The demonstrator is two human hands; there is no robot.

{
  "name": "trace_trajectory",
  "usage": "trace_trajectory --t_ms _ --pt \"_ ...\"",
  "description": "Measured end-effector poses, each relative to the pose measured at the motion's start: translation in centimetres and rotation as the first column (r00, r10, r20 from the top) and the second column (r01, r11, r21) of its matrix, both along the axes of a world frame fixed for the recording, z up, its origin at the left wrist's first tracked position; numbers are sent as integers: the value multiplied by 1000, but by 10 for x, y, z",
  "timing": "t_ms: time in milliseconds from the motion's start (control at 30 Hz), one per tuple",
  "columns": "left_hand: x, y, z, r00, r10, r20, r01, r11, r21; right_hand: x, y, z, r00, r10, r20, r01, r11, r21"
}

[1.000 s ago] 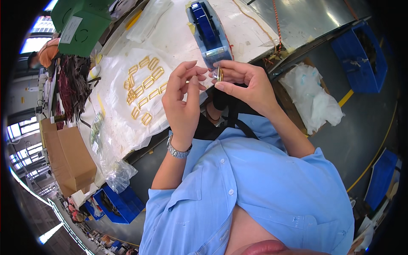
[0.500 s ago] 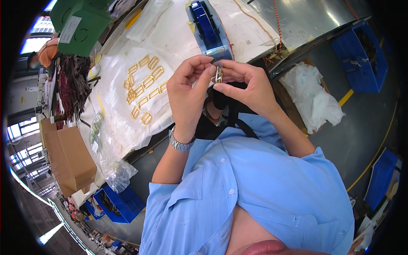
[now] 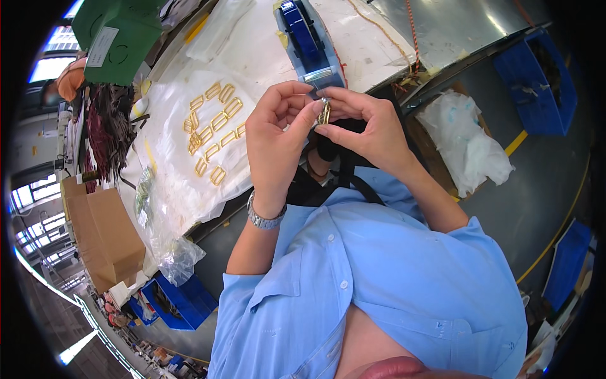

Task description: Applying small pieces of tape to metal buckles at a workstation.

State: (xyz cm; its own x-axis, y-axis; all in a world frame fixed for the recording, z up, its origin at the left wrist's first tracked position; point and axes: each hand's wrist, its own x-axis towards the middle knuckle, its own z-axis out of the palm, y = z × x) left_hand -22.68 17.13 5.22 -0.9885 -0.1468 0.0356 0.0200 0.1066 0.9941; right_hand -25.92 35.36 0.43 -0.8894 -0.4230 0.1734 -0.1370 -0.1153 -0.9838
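Note:
Between my two hands is a small bundle of gold-coloured metal buckles point(image 3: 324, 112), seen edge-on. My right hand point(image 3: 366, 120) pinches it from the right between thumb and fingers. At its upper left, the thumb and bent fingers of my left hand point(image 3: 282, 120) close on it; the exact contact is partly hidden. Just beyond my fingertips stands a blue tape dispenser point(image 3: 324, 76) with a roll of blue tape point(image 3: 304, 39). More gold rectangular slide buckles point(image 3: 219, 120) lie in loose rows on a white sheet point(image 3: 170, 158), to the left of my left hand.
A brown carton point(image 3: 107, 234) and a clear plastic bag point(image 3: 178, 259) are at left, with a green box point(image 3: 117, 41) farther back. Blue bins point(image 3: 536, 82) stand on the floor. White plastic point(image 3: 464, 142) fills a box at right. Another person point(image 3: 71, 79) is at far left.
The buckle bundle has tilted slightly between my fingers. Both hands stay almost in the same place; my left wrist has shifted a little to the left.

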Motion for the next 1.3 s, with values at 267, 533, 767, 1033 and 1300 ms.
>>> trace_trajectory --t_ms 267,533,767,1033,1300 --pt "-3 6 -5 998 51 -44 -51 999 3 -1 -1 1 999 -35 -16 35 999 25" --pt "-4 3 -10 1000 25 18 -25 999 27 3 -4 4 998 -50 -29 50 999 6" --pt "11 3 -18 892 -23 -451 -234 830 -506 3 -5 6 978 8 209 19 992 -126" --pt "29 10 -36 877 -52 -479 -245 808 -536 5 -5 14 963 36 267 6 988 -154" --pt "23 11 -40 737 -110 -667 -362 769 -527 11 -4 26 952 23 305 30 985 -170"
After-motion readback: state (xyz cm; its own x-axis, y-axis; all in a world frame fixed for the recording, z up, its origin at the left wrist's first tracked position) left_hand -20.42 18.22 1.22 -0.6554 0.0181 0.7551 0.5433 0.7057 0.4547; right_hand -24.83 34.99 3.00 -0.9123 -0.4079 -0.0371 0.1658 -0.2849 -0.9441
